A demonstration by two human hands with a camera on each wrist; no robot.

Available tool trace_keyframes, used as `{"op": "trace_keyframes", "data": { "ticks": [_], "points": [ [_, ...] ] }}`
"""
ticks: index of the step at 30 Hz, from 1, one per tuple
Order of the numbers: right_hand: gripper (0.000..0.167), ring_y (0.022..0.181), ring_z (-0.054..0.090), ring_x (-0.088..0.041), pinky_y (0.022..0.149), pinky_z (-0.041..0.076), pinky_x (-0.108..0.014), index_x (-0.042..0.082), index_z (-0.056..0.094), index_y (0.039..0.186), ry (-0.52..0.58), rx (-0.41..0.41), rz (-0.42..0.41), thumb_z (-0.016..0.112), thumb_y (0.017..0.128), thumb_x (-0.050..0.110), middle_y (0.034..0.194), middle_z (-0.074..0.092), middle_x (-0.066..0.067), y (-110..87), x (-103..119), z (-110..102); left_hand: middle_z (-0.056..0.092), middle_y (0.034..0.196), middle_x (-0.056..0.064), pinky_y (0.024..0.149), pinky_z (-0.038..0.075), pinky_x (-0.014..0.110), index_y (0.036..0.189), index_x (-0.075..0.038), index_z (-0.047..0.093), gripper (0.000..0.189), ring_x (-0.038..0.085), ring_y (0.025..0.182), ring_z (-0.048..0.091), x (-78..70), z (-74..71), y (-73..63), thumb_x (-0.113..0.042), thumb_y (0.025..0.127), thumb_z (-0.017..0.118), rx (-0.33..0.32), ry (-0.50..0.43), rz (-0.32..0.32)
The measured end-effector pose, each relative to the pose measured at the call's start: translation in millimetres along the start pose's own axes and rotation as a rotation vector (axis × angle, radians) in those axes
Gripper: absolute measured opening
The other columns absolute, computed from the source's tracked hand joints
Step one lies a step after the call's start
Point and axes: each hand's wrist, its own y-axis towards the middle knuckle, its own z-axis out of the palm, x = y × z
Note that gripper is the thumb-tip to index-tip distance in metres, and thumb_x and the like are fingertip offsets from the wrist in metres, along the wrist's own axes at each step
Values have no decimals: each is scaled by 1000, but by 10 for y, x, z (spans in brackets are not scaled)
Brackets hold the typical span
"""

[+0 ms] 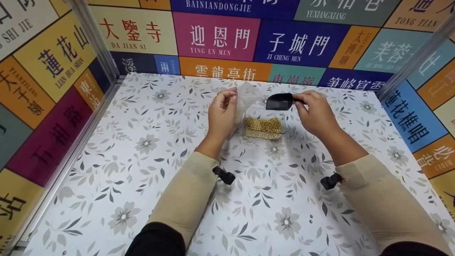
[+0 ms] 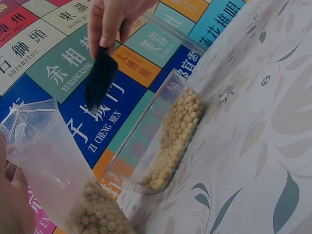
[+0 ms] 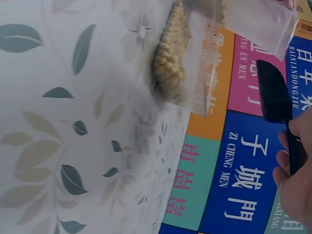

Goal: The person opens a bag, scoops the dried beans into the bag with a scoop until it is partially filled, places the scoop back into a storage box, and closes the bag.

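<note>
My left hand (image 1: 222,110) grips the upper part of a clear zip bag (image 1: 246,97) and holds it upright. In the left wrist view the bag (image 2: 58,161) has round pale-yellow soybeans (image 2: 97,212) in its bottom. My right hand (image 1: 317,112) pinches the handle of a black scoop (image 1: 279,102), held in the air to the right of the bag. Below the scoop stands a clear rectangular container (image 1: 283,129), part filled with the same beans (image 1: 263,126). The right wrist view shows the scoop (image 3: 274,92) apart from both bag and container.
A white tablecloth (image 1: 149,177) with grey flowers and leaves covers the table. Printed panels with street names (image 1: 217,37) stand behind it and at both sides. Metal posts (image 1: 94,39) rise at the back corners.
</note>
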Motion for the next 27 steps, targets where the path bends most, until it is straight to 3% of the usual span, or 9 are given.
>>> {"op": "trace_keyframes", "data": {
  "ticks": [7, 19, 27],
  "points": [
    [37, 141, 52, -41, 114, 46, -60, 9, 65, 145, -53, 94, 23, 55, 112, 20, 146, 61, -16, -45, -64, 155, 72, 138, 8, 108, 56, 27, 118, -3, 71, 16, 17, 127, 68, -5, -2, -7, -13, 108, 62, 8, -3, -4],
    [28, 121, 61, -42, 107, 51, -57, 2, 73, 132, -250, 74, -132, 59, 108, 10, 125, 70, -18, -18, -59, 274, 72, 138, 8, 109, 56, 26, 117, -3, 70, 15, 17, 126, 68, 5, -5, -1, -13, 108, 62, 7, 0, -3],
    [27, 117, 63, -42, 103, 53, -57, 1, 73, 130, -314, 146, -133, 59, 108, 9, 122, 70, -18, 26, -6, 367, 72, 138, 9, 110, 56, 25, 116, -4, 70, 15, 16, 127, 68, -8, -4, -8, -14, 109, 62, 10, -5, -9]
  ]
}}
